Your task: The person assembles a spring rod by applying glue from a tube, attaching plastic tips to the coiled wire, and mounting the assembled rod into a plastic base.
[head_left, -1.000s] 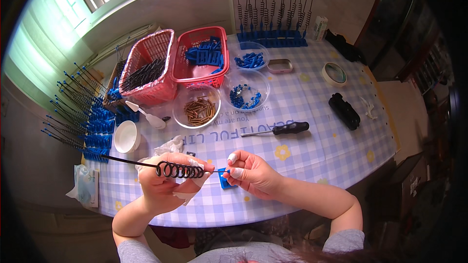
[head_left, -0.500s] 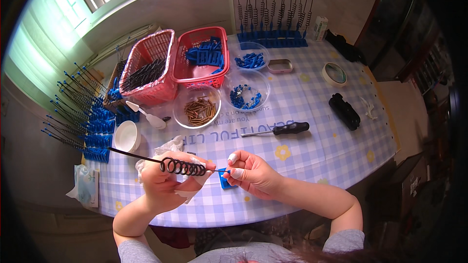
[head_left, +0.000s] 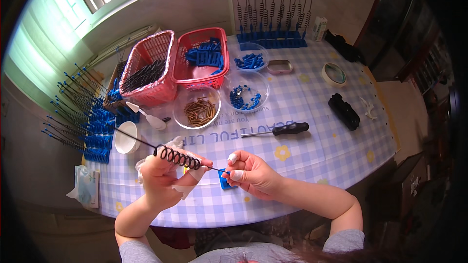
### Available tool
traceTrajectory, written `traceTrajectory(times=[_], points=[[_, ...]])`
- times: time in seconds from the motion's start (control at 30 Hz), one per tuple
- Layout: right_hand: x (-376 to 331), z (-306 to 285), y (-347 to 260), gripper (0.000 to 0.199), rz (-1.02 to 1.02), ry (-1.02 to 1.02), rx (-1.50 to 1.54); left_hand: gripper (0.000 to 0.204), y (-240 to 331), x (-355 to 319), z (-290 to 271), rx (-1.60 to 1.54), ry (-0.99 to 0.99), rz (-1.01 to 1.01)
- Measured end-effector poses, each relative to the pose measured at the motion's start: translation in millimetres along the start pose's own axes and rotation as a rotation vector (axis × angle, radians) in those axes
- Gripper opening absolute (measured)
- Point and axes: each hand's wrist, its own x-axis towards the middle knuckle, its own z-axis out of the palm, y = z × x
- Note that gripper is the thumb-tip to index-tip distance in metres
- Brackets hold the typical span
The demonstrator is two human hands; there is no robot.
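My left hand is closed around the black spring rod, a thin wire with a coil along its middle. The coil passes over the fingers, and the wire's long end slants up to the left. My right hand pinches the wire's other end between thumb and forefinger, where a small blue bit shows at the tip. White tape covers fingertips of the right hand, and white wrapping is on the left fingers. On the cloth behind the right fingertips lies a flat blue plastic piece, partly hidden by the hand.
Beyond the hands are a bowl of brass-coloured pins, bowls of small blue parts, a black-handled screwdriver and red baskets. Blue stands of upright spring rods line the back and left. A tape roll lies right.
The spring rod's long end has swung upward and the coil has shifted slightly left, so the rod slopes more steeply. My left fingers have shifted a little; the right hand has stayed put.
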Motion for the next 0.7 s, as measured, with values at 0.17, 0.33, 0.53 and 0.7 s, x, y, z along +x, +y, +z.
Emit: traceTrajectory(times=[0.17, 0.33, 0.53, 0.7], points=[[-0.4, -1.0, 0.0, 0.022, -0.013, 0.006, -0.034, 0.02, -11.4, -1.1, 0.2, -0.24, 0.099, -0.051], [-0.2, -2.5, 1.4, 0.024, -0.117, 0.047, -0.148, 0.032, -13.7, 0.7, 4.6, -0.487, 0.284, -0.175], [0.2, -1.3, -0.9, 0.031, -0.189, 0.108, -0.342, 0.04, -24.6, -5.2, 0.7, -0.524, 0.334, -0.304], [-0.5, 0.8, -1.2, 0.034, -0.227, 0.099, -0.442, 0.047, -25.8, -11.5, 0.1, -0.602, 0.377, -0.393]])
